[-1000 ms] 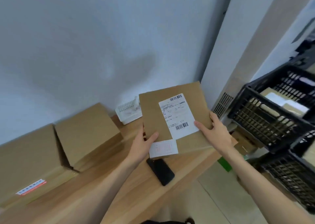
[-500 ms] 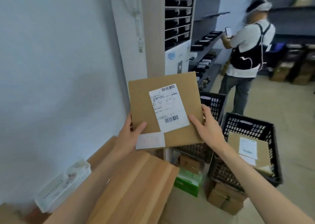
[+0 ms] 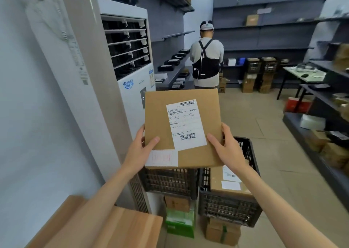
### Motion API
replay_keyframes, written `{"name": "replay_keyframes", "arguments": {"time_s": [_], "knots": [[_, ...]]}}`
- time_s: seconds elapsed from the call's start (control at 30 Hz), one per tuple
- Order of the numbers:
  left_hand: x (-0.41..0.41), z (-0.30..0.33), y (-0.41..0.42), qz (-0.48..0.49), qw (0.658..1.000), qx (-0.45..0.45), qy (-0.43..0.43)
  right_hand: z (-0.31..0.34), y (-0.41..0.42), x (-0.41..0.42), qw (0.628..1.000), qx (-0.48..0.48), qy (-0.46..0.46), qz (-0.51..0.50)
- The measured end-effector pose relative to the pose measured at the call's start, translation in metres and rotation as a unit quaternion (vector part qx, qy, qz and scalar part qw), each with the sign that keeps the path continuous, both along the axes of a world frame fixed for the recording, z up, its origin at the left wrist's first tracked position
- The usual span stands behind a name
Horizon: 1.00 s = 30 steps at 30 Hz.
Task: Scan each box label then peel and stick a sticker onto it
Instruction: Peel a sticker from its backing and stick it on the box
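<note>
We have swung away from the desk [image 3: 117,227], carrying the cardboard box [image 3: 181,127] out over the black crates [image 3: 229,208]. Our left hand [image 3: 138,153] and right hand [image 3: 229,151] grip its lower corners, thumbs on top, fingers curled beneath. Shipping label [image 3: 186,124] and red-stamped sticker [image 3: 162,157] are both on, so it looks finished, bound for a crate. Print too small to read.

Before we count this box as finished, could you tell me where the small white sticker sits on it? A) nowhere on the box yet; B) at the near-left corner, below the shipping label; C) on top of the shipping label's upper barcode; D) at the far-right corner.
B: the small white sticker lies at the near-left corner of the box, just below the shipping label, beside the left hand.
</note>
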<state>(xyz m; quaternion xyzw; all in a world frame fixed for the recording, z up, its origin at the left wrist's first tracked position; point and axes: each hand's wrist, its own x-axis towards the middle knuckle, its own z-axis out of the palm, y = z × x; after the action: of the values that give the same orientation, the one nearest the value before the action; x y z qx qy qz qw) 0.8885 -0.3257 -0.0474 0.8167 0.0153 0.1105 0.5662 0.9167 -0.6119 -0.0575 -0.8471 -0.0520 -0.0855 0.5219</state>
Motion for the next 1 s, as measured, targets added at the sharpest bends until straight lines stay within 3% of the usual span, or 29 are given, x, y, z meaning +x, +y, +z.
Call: {"name": "replay_keyframes", "arguments": {"time_s": [0.5, 1.0], "knots": [[0.161, -0.042, 0.075, -0.038, 0.994, 0.018, 0.101, -0.027, 0.078, 0.134, 0.995, 0.036, 0.089, -0.025], [0.279, -0.147, 0.111, -0.069, 0.966, -0.004, 0.249, -0.13, 0.118, 0.25, 0.968, -0.023, 0.241, -0.064]]}}
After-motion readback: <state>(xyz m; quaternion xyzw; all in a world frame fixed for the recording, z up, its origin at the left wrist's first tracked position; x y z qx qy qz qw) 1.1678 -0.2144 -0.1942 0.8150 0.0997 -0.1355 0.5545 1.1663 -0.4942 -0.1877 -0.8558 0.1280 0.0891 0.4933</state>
